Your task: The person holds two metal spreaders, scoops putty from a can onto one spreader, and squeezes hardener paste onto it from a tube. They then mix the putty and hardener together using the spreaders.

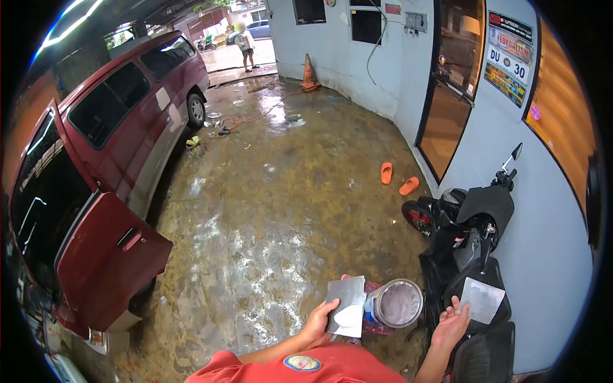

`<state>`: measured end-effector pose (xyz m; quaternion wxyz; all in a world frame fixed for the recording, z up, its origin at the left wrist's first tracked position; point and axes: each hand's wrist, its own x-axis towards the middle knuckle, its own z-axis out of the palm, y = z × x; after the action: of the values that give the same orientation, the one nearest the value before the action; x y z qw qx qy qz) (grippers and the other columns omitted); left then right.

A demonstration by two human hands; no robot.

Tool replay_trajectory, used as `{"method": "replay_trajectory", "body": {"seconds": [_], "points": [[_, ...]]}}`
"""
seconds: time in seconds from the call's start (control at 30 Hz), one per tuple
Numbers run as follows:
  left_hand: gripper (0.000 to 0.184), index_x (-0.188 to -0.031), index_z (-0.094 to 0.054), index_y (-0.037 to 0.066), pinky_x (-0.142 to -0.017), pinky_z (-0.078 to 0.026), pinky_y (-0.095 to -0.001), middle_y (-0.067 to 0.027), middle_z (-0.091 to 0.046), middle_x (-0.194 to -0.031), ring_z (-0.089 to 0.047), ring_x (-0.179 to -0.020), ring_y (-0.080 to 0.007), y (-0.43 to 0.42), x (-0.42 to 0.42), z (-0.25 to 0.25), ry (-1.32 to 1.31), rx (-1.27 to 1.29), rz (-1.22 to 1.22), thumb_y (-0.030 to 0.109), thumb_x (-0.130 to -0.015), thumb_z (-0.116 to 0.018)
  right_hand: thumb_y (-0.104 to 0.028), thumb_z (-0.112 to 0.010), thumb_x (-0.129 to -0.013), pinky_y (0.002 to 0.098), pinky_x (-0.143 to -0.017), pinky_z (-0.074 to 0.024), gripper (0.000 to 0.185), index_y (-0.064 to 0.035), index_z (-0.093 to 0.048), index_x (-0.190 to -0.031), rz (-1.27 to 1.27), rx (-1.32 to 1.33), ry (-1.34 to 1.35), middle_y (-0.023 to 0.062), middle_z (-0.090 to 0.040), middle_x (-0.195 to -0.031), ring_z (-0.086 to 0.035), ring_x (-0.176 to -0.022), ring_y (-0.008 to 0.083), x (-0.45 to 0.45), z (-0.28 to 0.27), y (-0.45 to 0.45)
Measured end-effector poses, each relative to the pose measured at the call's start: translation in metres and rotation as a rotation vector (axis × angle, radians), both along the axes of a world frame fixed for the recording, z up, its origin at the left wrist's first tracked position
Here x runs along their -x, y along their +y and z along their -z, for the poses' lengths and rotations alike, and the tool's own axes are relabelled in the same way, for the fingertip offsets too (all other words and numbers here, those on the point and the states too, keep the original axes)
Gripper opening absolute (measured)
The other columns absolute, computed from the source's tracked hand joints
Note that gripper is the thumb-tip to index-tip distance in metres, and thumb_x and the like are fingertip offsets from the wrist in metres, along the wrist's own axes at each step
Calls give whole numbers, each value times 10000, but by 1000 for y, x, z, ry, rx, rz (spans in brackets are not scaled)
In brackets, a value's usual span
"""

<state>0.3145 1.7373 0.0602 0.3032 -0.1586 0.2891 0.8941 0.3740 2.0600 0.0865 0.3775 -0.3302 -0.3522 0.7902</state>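
Left hand (317, 323) is pinching a dark grey sheet (345, 297) with a white patch, near side. Right hand (452, 324)'s got a pale sheet (483, 301) pinched by its left edge. Open tin (399, 302) sits between them, left of the black motorbike (485, 207). Red van (128, 153)'s parked along the left.

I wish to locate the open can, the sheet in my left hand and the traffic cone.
Open can (370, 309): head view, on its side wall.
Sheet (348, 296) in the left hand (318, 324): head view, on its grey part.
Traffic cone (310, 75): head view, on its middle.
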Motion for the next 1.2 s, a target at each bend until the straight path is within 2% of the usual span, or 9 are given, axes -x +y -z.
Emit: {"method": "replay_trajectory", "body": {"seconds": [0.1, 0.2, 0.3, 0.4, 0.5, 0.63, 0.73, 1.13, 1.2], "points": [[441, -1248, -586, 46, -949, -514, -497, -145, -682, -1173, -666, -1061, -290, -3, 4, -5, -44, -21, 11, 383, -964, -567, -373, -574, -1007, 246, -644, -437, 410, -98, -448, -1284, 34, 65, 1, 134, -674, -1091, -564, -734, 113, -6, 22, 10], [460, -1185, -633, 46, -761, -568, -433, -122, -708, -1026, -692, -881, -263, -18, 21, -15, -150, 4, -13, 437, -950, -570, -359, -521, -1027, 359, -870, -456, 439, -85, -382, -1340, 6, 76, 36, 225, -601, -1307, -569, -991, 237, -13, 30, 5], [474, -1128, -663, 23, -573, -553, -360, -109, -697, -874, -673, -703, -234, -39, 32, 36, -60, 17, -50, 452, -949, -571, -371, -439, -1053, 387, -940, -447, 446, -106, -360, -1403, 18, 74, 0, 196, -594, -1342, -592, -1109, 273, -25, 38, -2], [519, -1215, -596, -29, -628, -574, -359, -134, -701, -958, -691, -797, -240, -35, 45, 45, -46, -56, 46, 418, -954, -580, -383, -351, -1075, 426, -1023, -394, 458, -107, -335, -1440, 103, 121, -124, 172, -594, -1358, -573, -1213, 279, -31, 55, -14], [404, -1194, -626, 3, -819, -586, -416, -127, -714, -1065, -703, -923, -260, -18, 63, 68, 4, -61, 114, 329, -959, -588, -381, -310, -1083, 463, -1126, -300, 491, -92, -286, -1480, 70, 132, -155, 185, -563, -1398, -490, -1333, 294, -37, 85, -23], [288, -1079, -667, 89, -847, -569, -431, -51, -714, -983, -691, -900, -226, 8, 87, 112, -72, 22, 285, 307, -892, -693, -373, -246, -1090, 522, -1208, -144, 578, -25, -149, -1541, 21, 207, -148, 187, -493, -1472, -346, -1452, 315, -33, 111, -56], [384, -1225, -624, 72, -972, -511, -442, -67, -708, -1069, -677, -974, -254, 31, 100, 119, -54, -42, 379, 284, -909, -674, -395, -263, -1087, 515, -1217, -137, 604, -17, -160, -1547, 39, 238, -188, 188, -427, -1522, -283, -1482, 315, -23, 129, -71], [314, -1142, -648, 57, -824, -571, -373, -78, -723, -1044, -707, -908, -212, 58, 105, 127, 45, -6, 588, 272, -914, -667, -400, -244, -1089, 471, -1217, -180, 581, -44, -204, -1547, 70, 244, -45, 196, -411, -1530, -349, -1444, 319, 4, 134, -56], [368, -1212, -618, 49, -877, -562, -378, -82, -715, -1090, -703, -955, -217, 55, 111, 140, 53, 33, 685, 253, -910, -670, -391, -248, -1090, 462, -1216, -191, 582, -28, -203, -1542, 54, 207, -89, 199, -416, -1525, -367, -1432, 321, 8, 127, -56]]}}
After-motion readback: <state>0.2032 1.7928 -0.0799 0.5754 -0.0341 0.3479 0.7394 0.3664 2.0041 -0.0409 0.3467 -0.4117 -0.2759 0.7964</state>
